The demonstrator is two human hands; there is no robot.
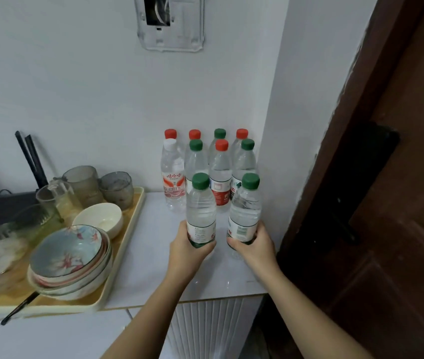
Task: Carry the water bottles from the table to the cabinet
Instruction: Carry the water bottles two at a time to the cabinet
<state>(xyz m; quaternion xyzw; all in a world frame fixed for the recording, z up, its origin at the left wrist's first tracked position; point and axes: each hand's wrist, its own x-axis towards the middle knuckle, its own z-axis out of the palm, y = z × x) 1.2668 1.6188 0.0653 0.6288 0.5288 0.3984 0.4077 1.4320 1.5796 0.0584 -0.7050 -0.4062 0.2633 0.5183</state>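
hands at the white cabinet top (148,255). left hand (188,251) wraps its fingers round the lower label of an upright green-capped bottle (200,208); right hand (254,244) grasps a second green-capped bottle (245,206) likewise, just beside it. whether either base touches the surface cannot be told. eight standing bottles (220,167) fill the wall corner just behind, in two rows. a tray (138,203) with stacked bowls (68,252) and glasses (84,182) lies to the left; a brown door (400,177) stands at right.
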